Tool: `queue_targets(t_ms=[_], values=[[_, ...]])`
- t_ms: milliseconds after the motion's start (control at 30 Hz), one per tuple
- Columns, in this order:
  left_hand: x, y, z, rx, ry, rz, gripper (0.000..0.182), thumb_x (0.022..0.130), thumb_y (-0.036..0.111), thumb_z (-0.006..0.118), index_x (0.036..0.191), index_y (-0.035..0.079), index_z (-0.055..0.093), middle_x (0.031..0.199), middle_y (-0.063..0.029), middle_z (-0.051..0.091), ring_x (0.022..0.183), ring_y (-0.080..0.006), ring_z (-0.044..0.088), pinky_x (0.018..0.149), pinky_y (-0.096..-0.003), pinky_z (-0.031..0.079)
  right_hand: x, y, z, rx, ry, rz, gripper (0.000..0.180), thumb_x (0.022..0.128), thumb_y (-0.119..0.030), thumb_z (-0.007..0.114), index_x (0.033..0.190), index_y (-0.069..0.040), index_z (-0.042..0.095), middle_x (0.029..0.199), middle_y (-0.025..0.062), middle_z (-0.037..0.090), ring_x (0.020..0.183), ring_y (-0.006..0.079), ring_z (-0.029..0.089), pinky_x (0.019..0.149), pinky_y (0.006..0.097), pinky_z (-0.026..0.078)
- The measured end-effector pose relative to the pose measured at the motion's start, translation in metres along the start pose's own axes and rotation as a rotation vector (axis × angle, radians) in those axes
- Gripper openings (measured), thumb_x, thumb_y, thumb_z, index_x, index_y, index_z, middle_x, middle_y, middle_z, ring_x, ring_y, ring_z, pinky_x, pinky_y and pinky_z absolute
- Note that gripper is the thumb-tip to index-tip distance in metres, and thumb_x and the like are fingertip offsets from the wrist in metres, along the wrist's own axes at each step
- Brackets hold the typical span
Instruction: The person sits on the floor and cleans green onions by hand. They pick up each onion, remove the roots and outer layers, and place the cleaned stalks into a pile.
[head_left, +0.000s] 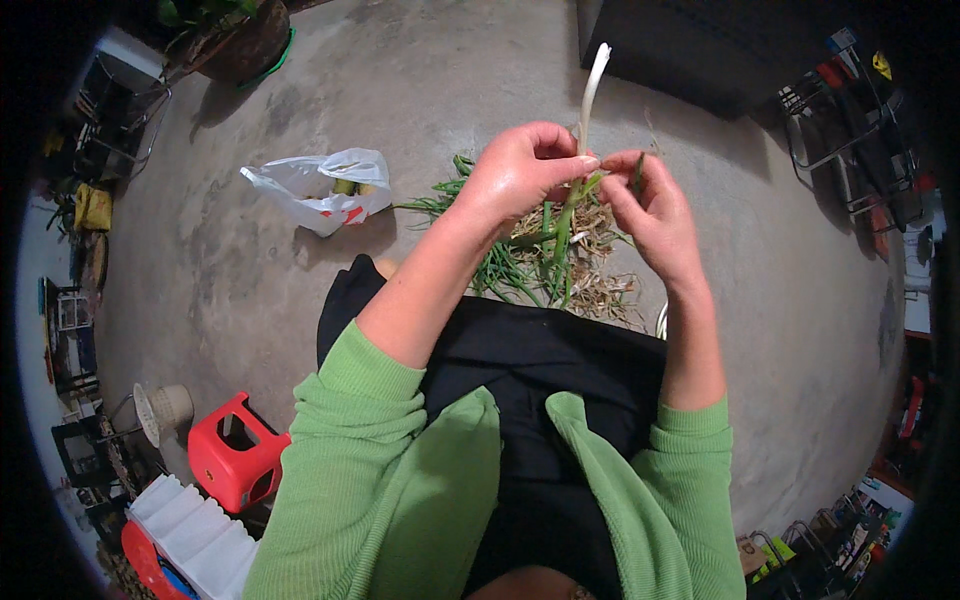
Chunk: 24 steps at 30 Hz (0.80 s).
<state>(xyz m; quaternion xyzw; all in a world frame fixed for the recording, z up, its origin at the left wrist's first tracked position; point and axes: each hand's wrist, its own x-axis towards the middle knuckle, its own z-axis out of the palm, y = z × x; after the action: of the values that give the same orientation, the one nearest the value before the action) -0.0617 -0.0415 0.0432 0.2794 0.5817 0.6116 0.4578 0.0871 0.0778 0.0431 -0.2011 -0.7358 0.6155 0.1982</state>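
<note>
My left hand (525, 169) grips a green onion (592, 97) between thumb and fingers, its white end pointing up and its green leaves hanging down. Close beside it on the right, my right hand (656, 210) has thumb and forefinger pinched at a thin green strip of leaf (592, 182) by the stalk. A darker bit of leaf (638, 174) shows among its fingers. Below the hands, green onion leaves (506, 270) lie on the concrete floor, next to a heap of dry roots and peelings (600, 289). My forearms and lap hide part of the pile.
A white plastic bag (322, 184) holding some produce stands on the floor to the left. A red plastic stool (236, 450) and a pale basket (163, 412) are at lower left. A potted plant (240, 45) is at upper left, a dark cabinet (675, 60) at upper right, metal-framed items (847, 142) at far right.
</note>
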Motion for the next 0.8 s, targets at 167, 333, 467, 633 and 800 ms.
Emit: queue_targets(t_ms=[167,333,467,633,800], values=[[0.001,0.002,0.006,-0.024,0.020,-0.010,0.024,0.086,0.021,0.072,0.099,0.002,0.065,0.093,-0.0018,0.066,0.086,-0.0105,0.063,0.077,-0.0255,0.052,-0.002,0.004,0.012,-0.331,0.056,-0.112,0.025,0.082,-0.017,0.075,0.095,-0.003,0.059,0.076,0.0003,0.057,0.069,0.0073,0.052,0.062,0.0236,0.043],[-0.004,0.005,0.008,0.164,-0.050,0.130,0.032,0.081,0.015,0.076,0.105,-0.003,0.065,0.089,-0.0034,0.066,0.082,-0.0111,0.063,0.077,-0.0249,0.052,0.000,0.006,0.007,-0.124,0.158,-0.128,0.014,0.088,-0.011,0.068,0.091,-0.002,0.058,0.076,0.0012,0.060,0.068,0.0071,0.055,0.062,0.0231,0.045],[-0.001,-0.005,0.004,0.306,-0.078,0.166,0.033,0.076,0.006,0.076,0.105,-0.006,0.065,0.087,-0.0042,0.065,0.081,-0.0110,0.062,0.076,-0.0255,0.052,0.002,0.005,0.004,0.070,0.127,-0.075,0.013,0.090,-0.010,0.065,0.095,-0.001,0.057,0.081,0.0037,0.064,0.070,0.0075,0.060,0.061,0.0211,0.047],[0.002,-0.013,0.002,0.365,0.004,0.252,0.030,0.071,0.004,0.077,0.099,-0.003,0.068,0.081,-0.0082,0.068,0.075,-0.0157,0.065,0.070,-0.0302,0.053,0.006,0.006,-0.001,0.093,0.194,-0.131,0.012,0.092,-0.011,0.064,0.096,-0.002,0.057,0.080,0.0046,0.065,0.061,0.0043,0.052,0.053,0.0188,0.040],[0.000,-0.011,0.004,0.567,-0.026,0.243,0.024,0.071,0.004,0.074,0.094,0.001,0.070,0.080,-0.0109,0.069,0.073,-0.0186,0.066,0.070,-0.0316,0.053,0.012,0.007,-0.022,0.260,0.296,-0.210,0.011,0.095,-0.012,0.060,0.100,-0.004,0.056,0.082,0.0065,0.067,0.055,0.0031,0.044,0.047,0.0173,0.031]])
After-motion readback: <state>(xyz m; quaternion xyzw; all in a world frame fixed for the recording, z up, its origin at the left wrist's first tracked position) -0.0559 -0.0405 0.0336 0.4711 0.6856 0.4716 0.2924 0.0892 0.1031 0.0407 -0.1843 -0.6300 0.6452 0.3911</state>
